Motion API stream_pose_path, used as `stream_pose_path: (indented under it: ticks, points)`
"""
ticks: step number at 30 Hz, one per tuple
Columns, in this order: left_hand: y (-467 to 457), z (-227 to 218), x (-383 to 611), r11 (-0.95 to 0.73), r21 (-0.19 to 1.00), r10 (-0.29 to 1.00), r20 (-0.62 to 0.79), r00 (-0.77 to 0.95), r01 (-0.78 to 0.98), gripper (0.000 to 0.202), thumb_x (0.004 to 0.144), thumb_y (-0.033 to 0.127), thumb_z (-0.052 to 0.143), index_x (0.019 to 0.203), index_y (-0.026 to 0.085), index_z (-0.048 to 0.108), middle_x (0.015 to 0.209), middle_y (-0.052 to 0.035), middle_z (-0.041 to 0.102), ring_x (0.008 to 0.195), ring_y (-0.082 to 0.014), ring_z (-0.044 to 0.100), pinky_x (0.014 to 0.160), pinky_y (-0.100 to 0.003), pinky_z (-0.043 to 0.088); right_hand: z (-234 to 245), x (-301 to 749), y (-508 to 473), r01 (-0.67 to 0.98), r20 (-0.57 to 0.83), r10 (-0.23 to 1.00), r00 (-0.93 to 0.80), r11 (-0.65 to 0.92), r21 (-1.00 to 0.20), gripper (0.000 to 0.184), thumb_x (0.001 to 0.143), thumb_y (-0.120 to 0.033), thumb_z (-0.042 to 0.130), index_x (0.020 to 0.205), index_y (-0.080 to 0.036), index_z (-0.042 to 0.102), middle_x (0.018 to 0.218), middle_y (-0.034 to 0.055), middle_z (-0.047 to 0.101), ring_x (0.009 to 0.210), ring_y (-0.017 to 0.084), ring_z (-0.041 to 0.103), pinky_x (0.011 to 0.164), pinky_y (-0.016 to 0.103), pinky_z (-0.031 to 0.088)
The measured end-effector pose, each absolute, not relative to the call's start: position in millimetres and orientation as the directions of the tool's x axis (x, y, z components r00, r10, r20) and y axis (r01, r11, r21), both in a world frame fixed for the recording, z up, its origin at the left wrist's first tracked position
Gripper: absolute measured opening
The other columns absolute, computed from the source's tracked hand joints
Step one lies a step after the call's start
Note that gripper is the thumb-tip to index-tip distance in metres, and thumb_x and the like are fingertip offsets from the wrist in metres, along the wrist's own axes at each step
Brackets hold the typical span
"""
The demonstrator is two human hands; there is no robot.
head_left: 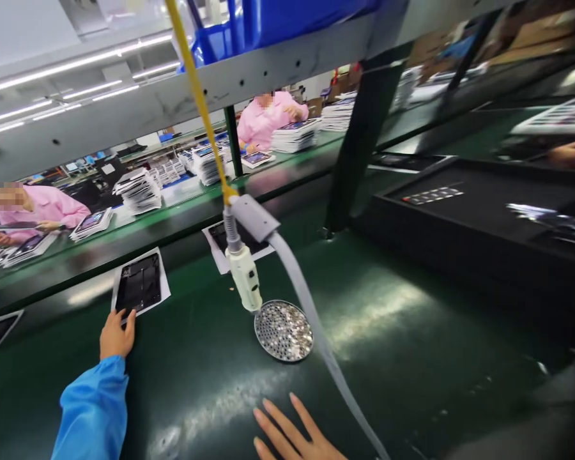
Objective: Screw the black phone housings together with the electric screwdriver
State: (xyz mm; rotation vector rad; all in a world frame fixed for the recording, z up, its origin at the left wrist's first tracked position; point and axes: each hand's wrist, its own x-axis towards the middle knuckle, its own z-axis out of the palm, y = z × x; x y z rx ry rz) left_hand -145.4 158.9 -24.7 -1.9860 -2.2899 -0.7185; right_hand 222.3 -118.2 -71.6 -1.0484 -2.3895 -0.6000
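The left hand (116,333) rests open fingers on the near edge of a thin, flat black panel on white backing (140,283) lying on the green desk (412,332). It looks light, stiff, scratch-prone; best held by its edges. The right hand (292,434) lies spread, empty.

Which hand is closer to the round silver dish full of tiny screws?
Right. The right hand lies flat just below the round perforated metal dish; the left hand is far off, touching a white-bordered black panel.

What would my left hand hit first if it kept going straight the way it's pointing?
The left hand already has its fingertips at the near edge of the dark panel on its white sheet, so it would slide onto that first, though actual contact is hard to judge.
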Motion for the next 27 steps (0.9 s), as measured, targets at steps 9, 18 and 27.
stream_pose_path:
  ticks: [9, 18, 27]
  points:
    - [134.5, -21.8, -141.9, 0.248, 0.221, 0.936, 0.197, -0.292, 0.943, 0.058, 0.091, 0.045, 0.039, 0.125, 0.004, 0.060, 0.146, -0.0202, 0.042, 0.131, -0.0367, 0.045, 0.112, -0.045, 0.035, -105.9, 196.9, -118.9, 0.801, 0.671, 0.573, -0.471, 0.596, 0.053, 0.024, 0.100, -0.024, 0.043, 0.119, -0.017, 0.056, 0.129, 0.0129, 0.058, 0.117, 0.029, 0.057, 0.093, 0.050, 0.051]
    - [82.5, -17.1, -116.0, 0.302, 0.204, 0.935, 0.125, -0.331, 0.931, 0.054, 0.088, 0.042, 0.039, 0.125, 0.007, 0.060, 0.143, -0.0166, 0.048, 0.133, -0.0356, 0.043, 0.113, -0.046, 0.035, -92.6, 180.7, -111.6, 0.777, 0.605, 0.668, -0.433, 0.617, -0.125, 0.025, 0.101, -0.025, 0.043, 0.118, -0.016, 0.059, 0.133, 0.0119, 0.056, 0.121, 0.030, 0.055, 0.088, 0.052, 0.055]
    - [71.2, -23.4, -116.8, 0.307, 0.210, 0.921, 0.179, -0.345, 0.928, 0.061, 0.079, 0.049, 0.041, 0.120, 0.009, 0.064, 0.138, -0.0186, 0.053, 0.127, -0.0398, 0.049, 0.107, -0.052, 0.041, -98.3, 170.6, -102.3, 0.785, 0.672, 0.617, -0.410, 0.614, -0.084, 0.024, 0.091, -0.028, 0.060, 0.109, -0.013, 0.064, 0.130, 0.0140, 0.058, 0.120, 0.031, 0.055, 0.099, 0.054, 0.048]
